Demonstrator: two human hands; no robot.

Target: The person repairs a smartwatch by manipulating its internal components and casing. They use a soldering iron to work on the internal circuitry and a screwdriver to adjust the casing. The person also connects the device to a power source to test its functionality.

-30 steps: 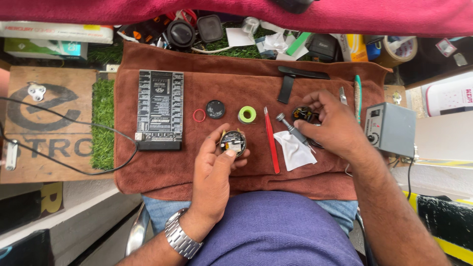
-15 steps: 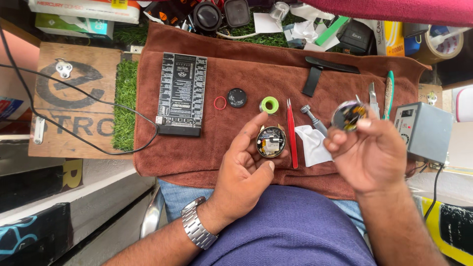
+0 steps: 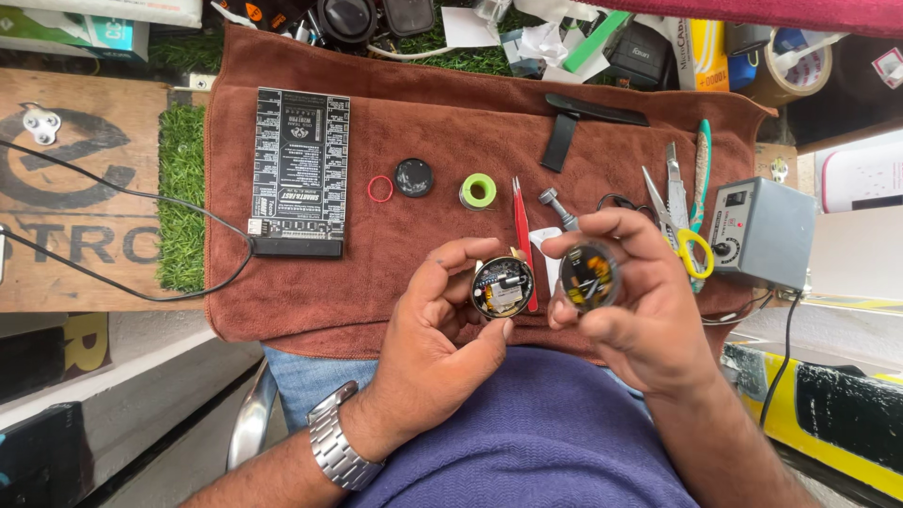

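My left hand [image 3: 435, 325] pinches an open round watch body [image 3: 501, 286] with its circuit board showing. In my right hand [image 3: 638, 301] is a second round watch part [image 3: 589, 276] with orange pieces inside, held close beside the first. Both hands hover over the near edge of a brown towel [image 3: 442, 122], above my lap. Red tweezers [image 3: 523, 229] and a small metal tool [image 3: 557, 207] lie on the towel just behind the two parts.
On the towel lie a black circuit board [image 3: 301, 169], a red ring [image 3: 380, 188], a black disc [image 3: 414, 177], a green-rimmed spool [image 3: 478, 191], a black strap [image 3: 564, 132] and scissors [image 3: 682, 226]. A grey box [image 3: 762, 230] with a knob stands at the right.
My right hand has brought its round part left, close to the one in my left hand. The camera view has shifted and the towel now sits more central.
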